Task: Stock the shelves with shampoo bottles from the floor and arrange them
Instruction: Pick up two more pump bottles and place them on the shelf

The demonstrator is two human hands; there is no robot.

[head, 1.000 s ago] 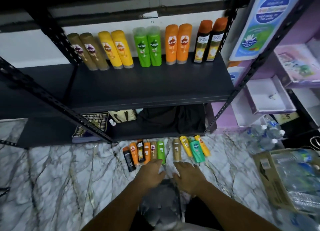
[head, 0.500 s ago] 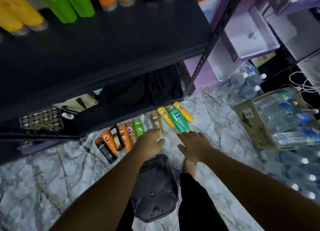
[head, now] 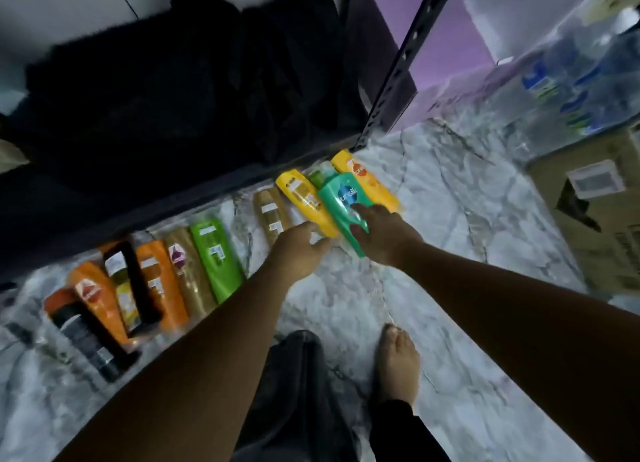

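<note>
both hands have reached down to the floor (head: 450, 226), the right hand (head: 382, 235) now wrapping its fingers round the teal bottle (head: 341, 202) lying there against a yellow bottle (head: 304, 198), the left hand (head: 298, 250) loosely curled and empty just beside, so the next pickup looks begun.

Teal bottle (head: 341, 202), yellow bottle (head: 301, 198) — grey-veined white floor (head: 450, 219).

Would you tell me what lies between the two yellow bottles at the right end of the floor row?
In the head view, the teal bottle, gripped by the right hand, lies between them, over a partly hidden green bottle.
</note>
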